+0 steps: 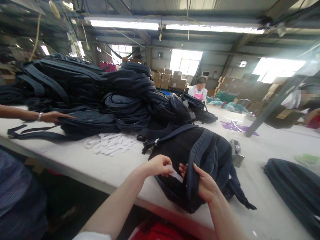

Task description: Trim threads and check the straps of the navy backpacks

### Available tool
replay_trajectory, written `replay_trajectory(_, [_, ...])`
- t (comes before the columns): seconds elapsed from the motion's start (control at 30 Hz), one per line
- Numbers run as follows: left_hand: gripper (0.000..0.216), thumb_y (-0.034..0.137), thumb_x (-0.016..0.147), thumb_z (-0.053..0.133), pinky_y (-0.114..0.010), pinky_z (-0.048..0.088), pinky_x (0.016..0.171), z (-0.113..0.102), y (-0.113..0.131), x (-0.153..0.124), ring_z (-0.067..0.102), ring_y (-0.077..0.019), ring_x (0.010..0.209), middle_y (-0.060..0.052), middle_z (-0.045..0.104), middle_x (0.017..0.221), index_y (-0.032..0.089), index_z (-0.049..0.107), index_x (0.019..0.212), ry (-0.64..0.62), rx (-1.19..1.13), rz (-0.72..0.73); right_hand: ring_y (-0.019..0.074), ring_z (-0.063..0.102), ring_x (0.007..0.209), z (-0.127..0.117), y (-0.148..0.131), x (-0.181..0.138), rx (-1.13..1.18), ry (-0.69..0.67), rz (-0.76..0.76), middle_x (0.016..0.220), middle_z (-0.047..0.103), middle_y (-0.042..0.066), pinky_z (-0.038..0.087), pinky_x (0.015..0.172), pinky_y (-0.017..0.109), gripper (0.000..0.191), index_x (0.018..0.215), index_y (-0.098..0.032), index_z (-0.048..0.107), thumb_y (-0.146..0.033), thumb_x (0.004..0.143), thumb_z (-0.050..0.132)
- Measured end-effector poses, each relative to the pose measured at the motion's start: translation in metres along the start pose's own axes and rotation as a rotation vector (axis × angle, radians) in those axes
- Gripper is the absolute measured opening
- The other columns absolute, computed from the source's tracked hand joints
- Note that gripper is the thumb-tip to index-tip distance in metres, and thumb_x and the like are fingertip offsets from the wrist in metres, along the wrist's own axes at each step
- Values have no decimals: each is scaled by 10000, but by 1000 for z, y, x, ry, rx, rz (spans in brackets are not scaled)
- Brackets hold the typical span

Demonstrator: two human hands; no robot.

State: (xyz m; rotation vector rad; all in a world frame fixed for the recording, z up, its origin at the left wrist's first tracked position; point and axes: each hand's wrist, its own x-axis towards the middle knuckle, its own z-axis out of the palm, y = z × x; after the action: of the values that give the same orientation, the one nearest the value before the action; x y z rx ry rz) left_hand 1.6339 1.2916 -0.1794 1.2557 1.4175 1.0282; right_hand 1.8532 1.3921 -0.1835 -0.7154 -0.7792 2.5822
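Observation:
In front of me a dark navy backpack (178, 145) lies on the white table with its black back panel facing me. My left hand (162, 166) pinches a thin white strip (177, 175) with a toothed edge, held against the backpack near its shoulder strap. My right hand (203, 180) is closed around the padded shoulder strap (196, 160), thumb on the near side and fingertips showing behind it. Left of the backpack, a loose pile of similar white strips (112, 144) is spread on the table.
A large heap of navy backpacks (130, 106) covers the table's far left. A co-worker's hand (56, 116) rests on one. A metal tape dispenser (236, 153) stands behind my backpack, near a slanted grey post (270, 103). Another backpack (295, 190) lies at right.

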Motion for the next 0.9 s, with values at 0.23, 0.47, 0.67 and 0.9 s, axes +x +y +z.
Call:
replay_trajectory(0.23, [399,519,661,689,-210,473,542,31,1,22,628,-125,599,-25,656,674,148,574,752,56,-171,60,222,679,1002,3,9,2,-138,-13,-86,1025,732,136,516,929,325,322,1072,-69,682,-328,910,580])
replay_trajectory(0.47, [352,545,845,475,-212,380,396,69,-12,27,571,-135,419,-11,638,618,194,495,840,261,-156,49,245,700,912,-3,15,3,-229,-40,-151,915,744,121,542,869,362,366,1059,-85,680,-395,867,646])
replay_trajectory(0.67, [292,445,888,461,-268,386,572,83,-18,24,579,-149,595,-17,610,649,201,567,769,672,195,219,251,693,962,4,23,5,-181,122,-246,982,746,107,558,875,367,310,1057,-115,686,-306,814,719])
replay_trajectory(0.9, [348,467,684,704,-241,434,636,86,-15,26,582,-135,640,-15,630,687,146,595,767,367,-652,29,239,721,818,12,28,4,-174,210,-289,945,755,97,602,744,337,347,1095,-115,672,-311,813,720])
